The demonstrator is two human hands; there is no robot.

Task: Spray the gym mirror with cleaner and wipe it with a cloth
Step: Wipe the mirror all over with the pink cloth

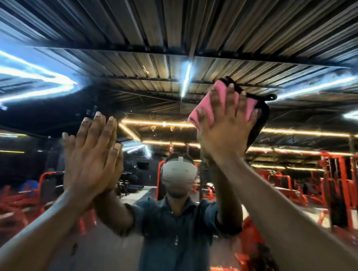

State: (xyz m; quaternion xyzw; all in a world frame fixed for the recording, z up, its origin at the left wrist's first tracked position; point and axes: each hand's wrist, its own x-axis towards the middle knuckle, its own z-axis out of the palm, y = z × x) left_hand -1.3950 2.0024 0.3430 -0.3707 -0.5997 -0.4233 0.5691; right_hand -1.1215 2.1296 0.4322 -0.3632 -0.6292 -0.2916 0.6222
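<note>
Right hand (pixel 225 127) presses pink cloth (pixel 205 109) on mirror (pixel 155 102); left hand (pixel 90 154) flat beside

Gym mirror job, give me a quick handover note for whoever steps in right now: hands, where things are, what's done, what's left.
Left hand: flat and open, fingers straight, palm against the large gym wall mirror, bracing.
Right hand: spread fingers pressing the pink cloth with black edging against the glass, high up near the mirror's top edge.
Spray bottle: not in view.
Done: some droplets show on the glass near the middle, so spraying appears done there; wiping is under way at the upper right.
Left: wipe the rest of the mirror, including the droplets in the centre.
</note>
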